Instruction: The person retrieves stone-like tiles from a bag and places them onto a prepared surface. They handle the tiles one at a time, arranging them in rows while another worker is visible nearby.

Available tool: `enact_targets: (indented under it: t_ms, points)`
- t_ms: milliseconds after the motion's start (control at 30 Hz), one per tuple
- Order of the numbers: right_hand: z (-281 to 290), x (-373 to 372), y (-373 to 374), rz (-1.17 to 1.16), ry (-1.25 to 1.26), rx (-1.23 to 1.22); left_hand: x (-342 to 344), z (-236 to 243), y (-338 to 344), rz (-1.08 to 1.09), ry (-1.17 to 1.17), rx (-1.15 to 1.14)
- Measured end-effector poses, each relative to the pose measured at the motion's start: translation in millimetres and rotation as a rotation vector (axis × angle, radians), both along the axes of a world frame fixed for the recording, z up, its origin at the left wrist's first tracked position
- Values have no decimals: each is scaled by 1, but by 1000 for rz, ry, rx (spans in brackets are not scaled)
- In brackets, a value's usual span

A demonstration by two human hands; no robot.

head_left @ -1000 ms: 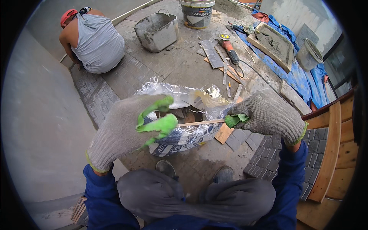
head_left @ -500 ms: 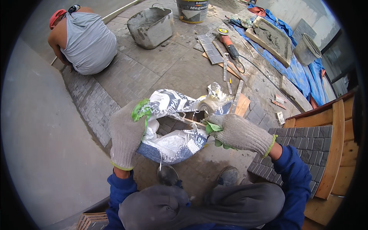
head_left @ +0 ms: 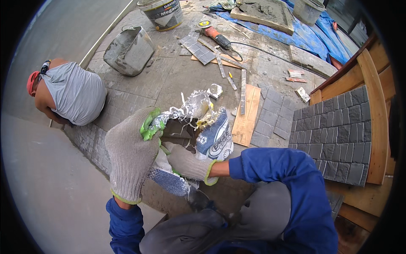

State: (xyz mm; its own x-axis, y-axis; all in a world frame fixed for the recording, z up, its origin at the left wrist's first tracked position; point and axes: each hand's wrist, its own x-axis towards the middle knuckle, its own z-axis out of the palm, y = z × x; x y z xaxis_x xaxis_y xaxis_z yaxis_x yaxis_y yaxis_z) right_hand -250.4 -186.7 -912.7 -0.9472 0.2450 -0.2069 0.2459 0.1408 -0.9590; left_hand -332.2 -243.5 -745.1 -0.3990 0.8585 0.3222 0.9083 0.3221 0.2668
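My left hand (head_left: 131, 154), in a grey knitted glove with a green palm, grips the torn, shredded rim of a white and blue woven sack (head_left: 215, 137) in front of my knees. My right hand (head_left: 188, 163), gloved alike, reaches leftward into the sack's near side, just below my left hand; its fingertips are largely hidden there. The sack's mouth is ragged, with loose white strands and a dark interior. Past it lie a wooden board (head_left: 245, 118), grey tile sheets (head_left: 266, 120) and narrow strips (head_left: 242, 93).
A person (head_left: 69, 91) in a red cap crouches at left. Behind are a mortar tub (head_left: 127, 55), a bucket (head_left: 167, 23), an angle grinder (head_left: 218, 38) and a mortar tray (head_left: 264, 15) on blue tarp. Stacked tile sheets (head_left: 332, 139) lean on wood at right; a low wall (head_left: 50, 169) is left.
My right hand has moved from the sack's right side leftward and down to beside my left hand. My view has turned, and the sack's shape has shifted.
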Motion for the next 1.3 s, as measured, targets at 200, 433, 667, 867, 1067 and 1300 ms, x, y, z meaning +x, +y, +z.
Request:
enact_targets:
  t_ms: [200,433,667,867,1067,1300]
  points:
    - [-12,52,7,-223,-140,-746,-5,6,-12,50,-100,27]
    - [11,57,-6,-149,71,-262,13,-11,-2,-25,-180,126]
    - [-44,27,-6,-285,473,661,16,-8,3,-5,-173,53]
    - [-79,-26,-28,-170,310,340,46,-25,28,-47,-237,-50]
    - [-91,21,-2,168,186,295,33,-17,0,47,-234,-301]
    - [-59,86,-20,344,331,413,13,-33,-77,318,-571,-407]
